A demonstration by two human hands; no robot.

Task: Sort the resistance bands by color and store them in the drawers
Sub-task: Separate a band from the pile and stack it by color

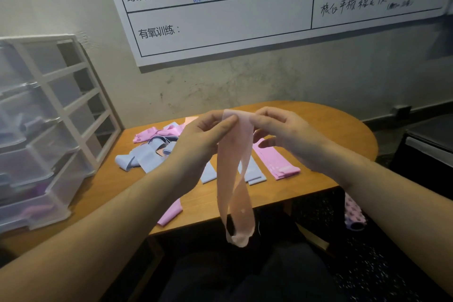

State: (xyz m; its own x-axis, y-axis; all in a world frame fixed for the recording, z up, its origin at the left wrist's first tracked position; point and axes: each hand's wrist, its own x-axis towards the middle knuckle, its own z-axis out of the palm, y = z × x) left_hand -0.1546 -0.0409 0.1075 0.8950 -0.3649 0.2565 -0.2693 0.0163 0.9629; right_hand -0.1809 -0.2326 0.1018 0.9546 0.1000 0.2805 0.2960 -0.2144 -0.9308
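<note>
A peach resistance band [235, 179] hangs as a twisted loop above the table's front edge. My left hand [198, 144] pinches its top end and my right hand [286, 135] pinches the same top end from the right. Behind my hands, blue bands [144, 157] lie in a heap on the wooden table [117, 184]. Pink bands lie at the back [149, 133], to the right [274, 162] and near the front edge [171, 213]. A clear plastic drawer unit [44, 130] with a white frame stands on the table's left end; its lower drawers hold purple and pink bands.
A whiteboard [220, 12] with printed and handwritten text hangs on the wall behind the table. A dark box [426, 144] stands on the floor to the right. A patterned purple slipper [354, 213] lies on the dark floor below the table's right side.
</note>
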